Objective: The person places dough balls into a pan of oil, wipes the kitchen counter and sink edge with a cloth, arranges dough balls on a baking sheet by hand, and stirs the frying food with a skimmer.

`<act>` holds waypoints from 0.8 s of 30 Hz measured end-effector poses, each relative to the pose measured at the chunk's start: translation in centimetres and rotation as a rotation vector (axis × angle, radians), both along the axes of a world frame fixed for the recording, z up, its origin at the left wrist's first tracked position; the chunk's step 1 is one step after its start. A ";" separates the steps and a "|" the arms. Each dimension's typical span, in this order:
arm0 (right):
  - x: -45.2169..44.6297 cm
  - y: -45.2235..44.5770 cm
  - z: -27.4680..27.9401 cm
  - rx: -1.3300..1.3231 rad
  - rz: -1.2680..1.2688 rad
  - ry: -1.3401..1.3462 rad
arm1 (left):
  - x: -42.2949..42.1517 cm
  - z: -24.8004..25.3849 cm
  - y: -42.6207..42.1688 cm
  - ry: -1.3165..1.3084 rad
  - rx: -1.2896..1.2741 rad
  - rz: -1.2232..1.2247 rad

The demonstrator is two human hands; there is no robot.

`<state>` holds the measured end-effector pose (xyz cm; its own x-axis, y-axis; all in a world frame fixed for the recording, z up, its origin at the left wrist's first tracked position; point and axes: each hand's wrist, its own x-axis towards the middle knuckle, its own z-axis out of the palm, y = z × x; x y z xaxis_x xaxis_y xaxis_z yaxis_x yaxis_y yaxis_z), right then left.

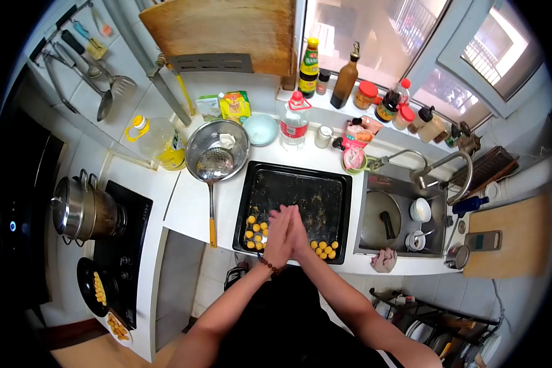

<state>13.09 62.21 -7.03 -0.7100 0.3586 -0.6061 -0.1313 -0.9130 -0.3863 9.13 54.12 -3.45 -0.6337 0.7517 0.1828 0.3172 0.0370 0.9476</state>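
My left hand (279, 235) and my right hand (298, 232) are pressed palm to palm above the front of a black baking tray (294, 175). Whatever lies between the palms is hidden. Small yellow balls (257, 238) sit in the tray's front left corner, and more yellow balls (324, 248) lie at its front right. Dark crumbs dot the rest of the tray. A beaded bracelet circles my left wrist.
Behind the tray stand a steel bowl (196, 144) with a skimmer (212, 202), a pale blue bowl (260, 129) and a bottle (294, 126). The sink (374, 245) is at right. A pot (80, 211) and a wok (89, 288) are on the left stove.
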 end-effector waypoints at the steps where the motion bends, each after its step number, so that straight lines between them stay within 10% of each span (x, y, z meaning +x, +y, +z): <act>1: -0.1 -0.6 1.7 0.012 0.010 0.004 | -1.0 -0.6 -0.4 -0.185 -0.101 0.056; 4: -1.0 -1.8 4.3 0.523 0.105 0.167 | -5.1 -5.8 -1.6 -1.129 -0.149 0.167; 6: -0.7 -1.3 5.4 1.940 0.423 0.023 | -5.0 1.4 -3.2 -1.206 0.166 0.055; 7: -1.2 -1.6 3.5 2.041 0.379 -0.061 | -5.7 2.6 -4.3 -1.185 0.128 0.028; 10: -2.5 -1.8 -2.3 1.339 0.794 -0.324 | -10.2 -0.5 -9.7 -0.822 0.072 -0.084; 12: -3.9 -5.6 -0.5 1.692 0.542 -0.235 | -12.7 -3.9 -13.6 -0.742 0.081 0.260; 15: -7.8 -9.6 -1.1 1.328 0.878 -0.232 | -17.4 -12.6 -20.8 -0.679 -0.095 0.506; 24: -18.1 -20.9 -10.6 1.323 0.748 -0.704 | -20.8 -19.3 -23.2 -0.404 -0.567 0.240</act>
<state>-5.00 41.33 -17.62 -0.6886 0.5791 -0.4363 0.6744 0.2904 -0.6789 -11.67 30.96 -22.76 -0.7283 0.4940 -0.4750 -0.1307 0.5803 0.8038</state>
